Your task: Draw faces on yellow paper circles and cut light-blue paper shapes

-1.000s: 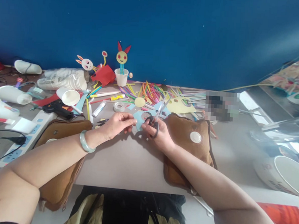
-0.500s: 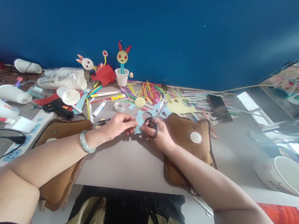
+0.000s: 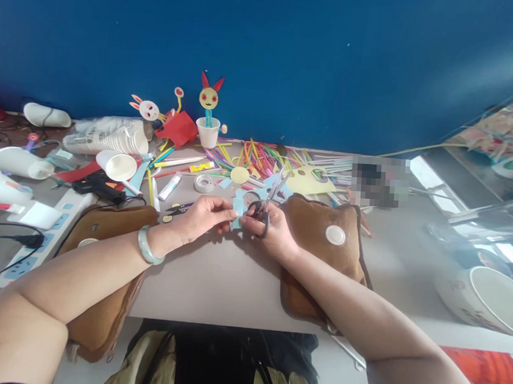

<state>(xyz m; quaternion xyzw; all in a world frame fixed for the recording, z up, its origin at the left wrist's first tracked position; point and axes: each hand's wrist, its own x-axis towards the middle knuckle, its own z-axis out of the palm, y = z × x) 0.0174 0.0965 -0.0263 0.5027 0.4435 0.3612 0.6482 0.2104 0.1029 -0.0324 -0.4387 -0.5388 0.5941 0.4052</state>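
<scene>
A small piece of light blue paper (image 3: 238,206) is pinched between the fingertips of my left hand (image 3: 209,217). My right hand (image 3: 275,231) touches the paper's right edge with thumb and finger. In that same hand sits a pair of scissors (image 3: 274,188), dark handles around the fingers and blades pointing up and away from the paper. Behind the scissors lies more light blue paper (image 3: 283,185) with pieces cut out. A yellow paper circle (image 3: 239,175) and a roll of tape (image 3: 204,183) lie just beyond my hands.
Brown cushions (image 3: 324,265) lie under both forearms. Colourful pipe cleaners (image 3: 262,157) spread along the wall. A paper cup (image 3: 208,132) holds a rabbit-faced figure. Left are a glue gun (image 3: 98,188) and a power strip (image 3: 48,231); a white tub (image 3: 488,302) stands right.
The hands stay nearly still, both on the blue paper, with the scissors in the right hand. The whole view has shifted very slightly.
</scene>
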